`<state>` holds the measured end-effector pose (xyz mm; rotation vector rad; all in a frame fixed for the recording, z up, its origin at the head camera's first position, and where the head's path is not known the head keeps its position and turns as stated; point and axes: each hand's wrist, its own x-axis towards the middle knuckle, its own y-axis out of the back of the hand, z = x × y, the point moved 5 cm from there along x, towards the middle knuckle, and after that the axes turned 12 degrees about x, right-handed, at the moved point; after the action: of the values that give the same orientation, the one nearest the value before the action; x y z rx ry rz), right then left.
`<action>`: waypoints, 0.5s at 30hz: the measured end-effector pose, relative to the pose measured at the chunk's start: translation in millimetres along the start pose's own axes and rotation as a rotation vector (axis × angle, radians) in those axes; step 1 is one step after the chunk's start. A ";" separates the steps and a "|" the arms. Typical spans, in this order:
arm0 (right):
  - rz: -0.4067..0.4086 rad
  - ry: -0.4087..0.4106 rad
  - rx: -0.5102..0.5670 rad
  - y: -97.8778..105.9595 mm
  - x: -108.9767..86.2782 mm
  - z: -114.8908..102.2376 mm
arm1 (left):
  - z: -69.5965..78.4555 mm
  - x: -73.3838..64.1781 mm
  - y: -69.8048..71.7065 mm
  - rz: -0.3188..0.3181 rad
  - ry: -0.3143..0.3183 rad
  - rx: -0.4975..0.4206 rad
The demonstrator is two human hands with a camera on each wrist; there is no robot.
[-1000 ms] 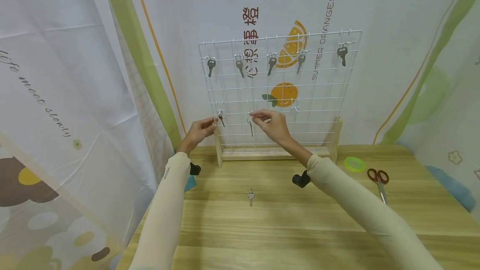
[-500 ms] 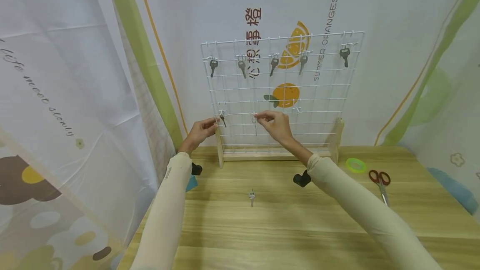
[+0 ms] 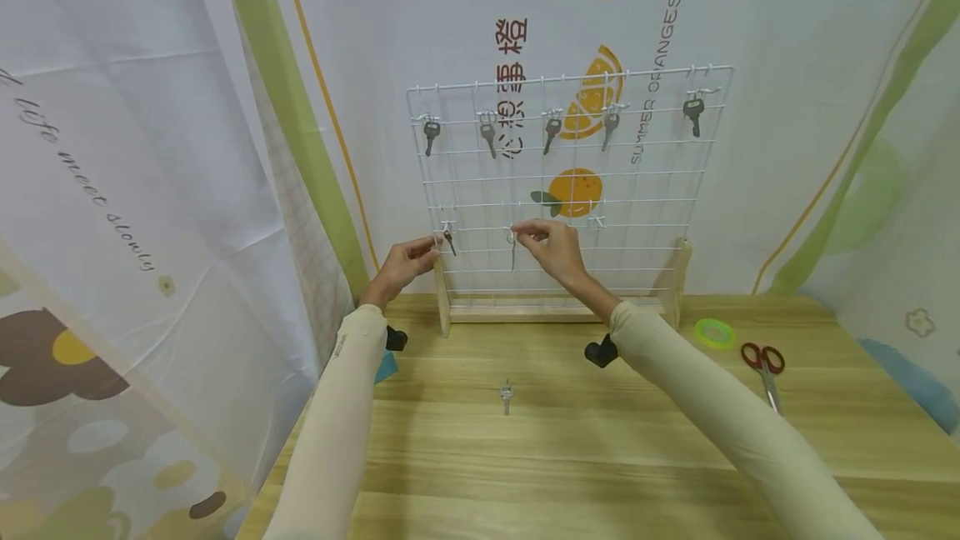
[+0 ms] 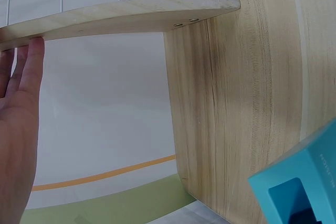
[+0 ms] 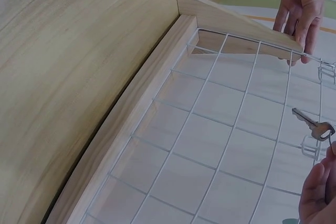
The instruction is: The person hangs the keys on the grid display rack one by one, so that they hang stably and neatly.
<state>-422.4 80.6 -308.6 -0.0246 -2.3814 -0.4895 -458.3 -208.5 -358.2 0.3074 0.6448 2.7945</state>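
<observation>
A white wire grid rack (image 3: 566, 182) with wooden feet stands upright on the table. My left hand (image 3: 405, 263) holds the rack's left wooden side piece (image 4: 131, 17); the right wrist view shows this hand (image 5: 304, 11) with its thumb on the near face. My right hand (image 3: 551, 250) pinches the ring of a key (image 5: 313, 124) at a lower-row hook (image 5: 310, 148). Whether the ring is over the hook cannot be told. Left of it, a small key (image 3: 449, 242) hangs on another hook. Another key (image 3: 507, 394) lies on the table before the rack.
Several keys hang along the upper row, among them one at the far right (image 3: 693, 115). A lower hook (image 3: 597, 222) carries no key. Green tape (image 3: 715, 333) and red-handled scissors (image 3: 763, 361) lie at right. A blue object (image 4: 302, 177) sits by my left wrist.
My right hand has shifted slightly right with the key, which has turned edge-on in the head view. My left hand stays on the rack's side. The head view has drifted a little.
</observation>
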 end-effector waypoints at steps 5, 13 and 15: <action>0.006 -0.015 -0.002 -1.4 2.5 2.8 | -0.7 -0.4 -1.0 -0.005 0.000 -0.012; 0.003 -0.017 0.006 -2.1 5.3 1.3 | 2.5 -2.0 -0.5 -0.005 -0.006 0.019; 0.001 -0.018 0.004 -1.9 5.4 1.5 | 2.1 -1.9 0.0 -0.005 -0.002 0.020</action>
<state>-427.7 78.8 -306.8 -0.0283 -2.4004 -0.4861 -455.9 -208.2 -356.7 0.3124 0.6720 2.7843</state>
